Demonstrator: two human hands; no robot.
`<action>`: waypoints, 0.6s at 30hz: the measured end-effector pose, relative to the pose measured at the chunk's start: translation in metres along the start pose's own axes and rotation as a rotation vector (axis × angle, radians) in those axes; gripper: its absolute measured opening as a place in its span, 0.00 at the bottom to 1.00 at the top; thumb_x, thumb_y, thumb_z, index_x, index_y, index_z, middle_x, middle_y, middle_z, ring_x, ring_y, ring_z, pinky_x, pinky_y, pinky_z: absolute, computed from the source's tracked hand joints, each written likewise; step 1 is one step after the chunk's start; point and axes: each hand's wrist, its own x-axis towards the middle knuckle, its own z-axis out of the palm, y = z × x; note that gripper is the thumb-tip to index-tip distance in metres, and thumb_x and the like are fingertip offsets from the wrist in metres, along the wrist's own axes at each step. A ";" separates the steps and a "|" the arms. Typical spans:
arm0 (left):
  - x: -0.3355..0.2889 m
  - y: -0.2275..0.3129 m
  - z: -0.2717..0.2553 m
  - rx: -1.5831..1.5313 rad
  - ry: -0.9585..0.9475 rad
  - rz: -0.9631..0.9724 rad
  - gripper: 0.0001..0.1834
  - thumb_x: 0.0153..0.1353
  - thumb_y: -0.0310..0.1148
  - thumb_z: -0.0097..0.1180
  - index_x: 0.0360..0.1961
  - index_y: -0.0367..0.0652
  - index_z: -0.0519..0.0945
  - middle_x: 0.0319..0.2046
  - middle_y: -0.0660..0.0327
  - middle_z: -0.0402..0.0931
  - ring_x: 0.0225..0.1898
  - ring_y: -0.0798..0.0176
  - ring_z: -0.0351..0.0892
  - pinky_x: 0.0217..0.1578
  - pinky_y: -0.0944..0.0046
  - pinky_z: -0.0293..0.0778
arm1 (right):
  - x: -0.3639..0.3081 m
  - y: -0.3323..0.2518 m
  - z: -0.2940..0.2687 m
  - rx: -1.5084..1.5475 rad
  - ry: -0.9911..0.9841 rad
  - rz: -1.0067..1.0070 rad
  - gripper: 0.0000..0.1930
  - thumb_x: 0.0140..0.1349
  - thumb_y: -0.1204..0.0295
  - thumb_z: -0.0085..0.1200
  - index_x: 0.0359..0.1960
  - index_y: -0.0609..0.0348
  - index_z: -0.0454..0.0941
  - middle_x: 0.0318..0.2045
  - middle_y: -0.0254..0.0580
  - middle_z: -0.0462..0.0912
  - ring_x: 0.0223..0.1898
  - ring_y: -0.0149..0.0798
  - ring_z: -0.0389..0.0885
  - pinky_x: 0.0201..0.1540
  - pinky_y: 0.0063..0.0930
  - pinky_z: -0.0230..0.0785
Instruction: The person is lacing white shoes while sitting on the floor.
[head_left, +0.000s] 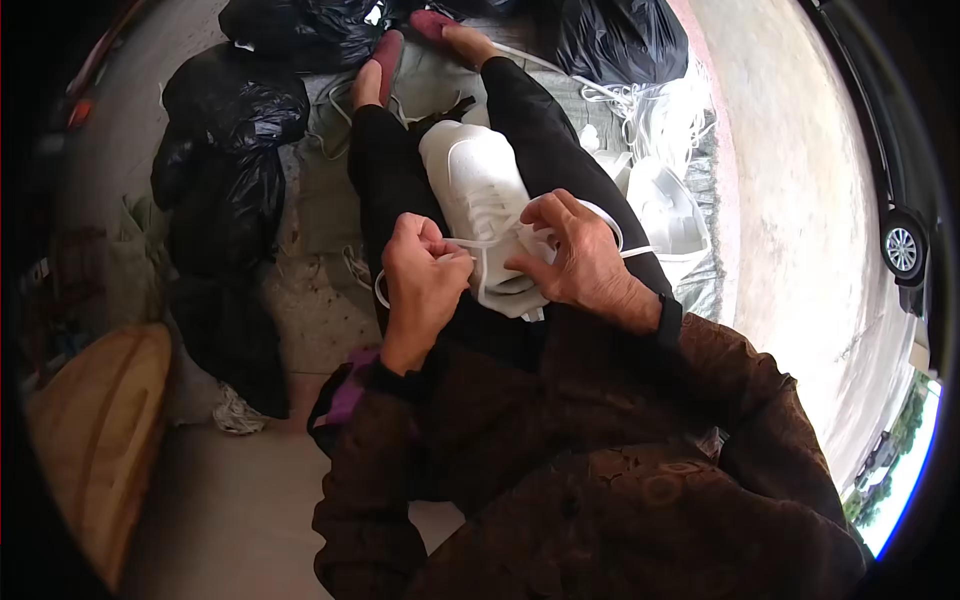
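Observation:
A white lace-up shoe (480,170) lies between my thighs, its toe pointing away from me and its opening toward me. White lacing crosses the upper part of its tongue. At the left of the opening, my left hand (420,278) pinches a white shoelace (462,243) that runs across to the eyelets. My right hand (577,250) curls over the right side of the shoe, thumb and forefinger near the tongue and collar. A loop of lace bends out past its knuckles. Whether its fingertips grip lace or the shoe's edge is hidden.
Black plastic bags (235,110) are heaped at left and far ahead. Right of my legs lie a bundle of white laces (668,115) and another white shoe (665,205). A wooden board (105,420) stands at lower left. A dark car (900,240) is at far right.

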 end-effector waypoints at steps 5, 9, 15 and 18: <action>-0.006 0.000 0.028 0.218 0.114 0.402 0.15 0.49 0.17 0.59 0.34 0.36 0.64 0.22 0.53 0.73 0.23 0.56 0.79 0.25 0.60 0.74 | -0.008 -0.003 -0.007 -0.281 0.146 -0.300 0.15 0.44 0.75 0.69 0.32 0.58 0.76 0.31 0.41 0.77 0.36 0.48 0.81 0.37 0.37 0.75; -0.004 -0.006 0.024 0.277 0.126 0.392 0.16 0.49 0.18 0.59 0.35 0.36 0.65 0.22 0.53 0.74 0.23 0.56 0.79 0.26 0.61 0.75 | -0.002 0.007 -0.007 -0.320 0.225 -0.351 0.12 0.45 0.76 0.68 0.29 0.58 0.77 0.30 0.40 0.78 0.35 0.48 0.82 0.36 0.38 0.75; -0.017 -0.003 0.014 0.397 0.132 0.412 0.20 0.48 0.15 0.58 0.40 0.36 0.65 0.26 0.51 0.76 0.28 0.53 0.80 0.31 0.57 0.75 | -0.004 -0.003 -0.007 -0.505 0.073 -0.416 0.13 0.44 0.76 0.61 0.34 0.60 0.77 0.30 0.45 0.77 0.35 0.47 0.81 0.37 0.37 0.76; -0.024 0.000 0.010 0.329 0.117 0.410 0.23 0.48 0.18 0.62 0.45 0.37 0.67 0.30 0.50 0.77 0.32 0.48 0.80 0.35 0.53 0.75 | 0.007 -0.004 -0.009 -0.854 -0.108 -0.619 0.10 0.45 0.74 0.59 0.31 0.60 0.77 0.29 0.43 0.75 0.33 0.42 0.79 0.32 0.34 0.74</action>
